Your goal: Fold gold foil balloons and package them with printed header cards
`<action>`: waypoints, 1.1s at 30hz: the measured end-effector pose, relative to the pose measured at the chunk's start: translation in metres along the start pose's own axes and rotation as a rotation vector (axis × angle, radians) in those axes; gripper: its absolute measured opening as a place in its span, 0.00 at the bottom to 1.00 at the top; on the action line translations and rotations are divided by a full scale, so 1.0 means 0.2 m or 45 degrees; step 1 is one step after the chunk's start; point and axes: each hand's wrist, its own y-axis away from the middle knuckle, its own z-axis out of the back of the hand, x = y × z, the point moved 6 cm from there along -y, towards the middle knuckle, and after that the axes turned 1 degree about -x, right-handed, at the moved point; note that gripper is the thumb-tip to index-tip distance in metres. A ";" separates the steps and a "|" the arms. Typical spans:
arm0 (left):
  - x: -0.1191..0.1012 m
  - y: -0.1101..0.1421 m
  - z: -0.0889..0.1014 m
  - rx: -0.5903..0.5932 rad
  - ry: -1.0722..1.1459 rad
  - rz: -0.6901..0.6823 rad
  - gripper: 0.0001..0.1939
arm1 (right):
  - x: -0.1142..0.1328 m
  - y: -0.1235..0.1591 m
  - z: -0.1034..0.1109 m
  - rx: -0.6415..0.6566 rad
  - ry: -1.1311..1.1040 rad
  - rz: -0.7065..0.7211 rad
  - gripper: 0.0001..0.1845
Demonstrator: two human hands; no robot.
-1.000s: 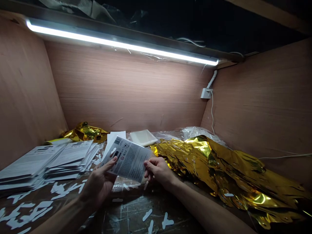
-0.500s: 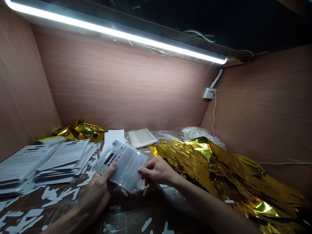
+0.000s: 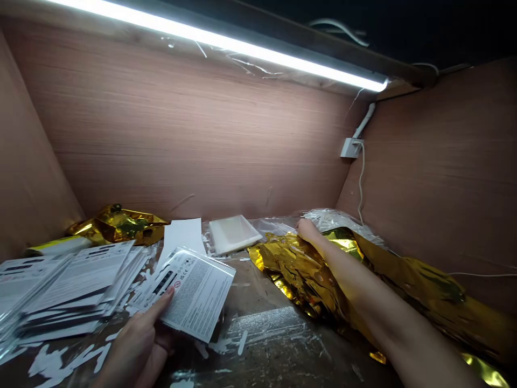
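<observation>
My left hand (image 3: 139, 339) is low in the view and pinches a printed white card (image 3: 194, 293) in a transparent sleeve, thumb on its lower left edge. My right hand (image 3: 309, 230) is away from the card, reaching far across the crumpled gold foil (image 3: 299, 275) and touching the edge of a pile of transparent plastic (image 3: 331, 220). Its fingers are hidden behind the hand, and nothing shows in its grip. Stacks of similar printed cards (image 3: 76, 285) lie just left of the held card.
A white tray (image 3: 233, 234) and a white paper sheet (image 3: 181, 237) stand at the back. More gold foil (image 3: 121, 225) lies back left. White scraps (image 3: 242, 342) litter the dark tabletop (image 3: 278, 345). Plywood walls (image 3: 181, 134) enclose the space, under an LED light bar (image 3: 226, 43).
My right hand has left the card and moved forward over the gold foil. My left hand has lowered the card toward the lower left, and the view has tilted upward.
</observation>
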 end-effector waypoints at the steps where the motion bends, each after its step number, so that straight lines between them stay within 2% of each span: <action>1: 0.00 0.01 -0.01 -0.010 0.016 0.020 0.18 | -0.01 -0.01 -0.03 0.026 0.033 -0.012 0.11; 4: -0.01 0.04 -0.03 -0.034 0.097 0.073 0.16 | 0.00 -0.04 -0.09 0.100 0.120 -0.010 0.16; 6: -0.02 0.06 -0.03 -0.028 0.127 0.068 0.14 | 0.03 -0.04 -0.09 0.104 0.169 -0.005 0.17; 8: -0.03 0.08 -0.04 0.041 0.104 0.041 0.13 | 0.05 -0.02 -0.06 0.069 0.205 -0.028 0.16; 11: -0.05 0.10 -0.06 0.141 0.055 -0.034 0.14 | 0.06 0.04 0.04 -0.048 0.224 -0.081 0.17; 13: -0.06 0.11 -0.06 0.150 0.063 -0.065 0.15 | 0.07 0.09 0.14 -0.141 0.207 -0.082 0.19; 17: -0.07 0.15 -0.08 0.158 0.116 -0.081 0.11 | 0.16 0.22 0.30 -0.288 0.102 0.026 0.23; 22: -0.09 0.17 -0.11 0.196 0.142 -0.093 0.07 | 0.44 0.47 0.43 -0.399 -0.120 0.276 0.19; 25: -0.13 0.15 -0.09 0.183 0.135 -0.142 0.06 | 0.62 0.71 0.47 -0.489 -0.504 0.426 0.16; 29: -0.19 0.07 -0.07 0.200 0.053 -0.171 0.06 | 0.77 1.01 0.43 -0.447 -0.877 0.620 0.15; 33: -0.24 -0.01 -0.06 0.176 0.014 -0.208 0.05 | 0.82 1.17 0.34 -0.348 -0.968 0.876 0.13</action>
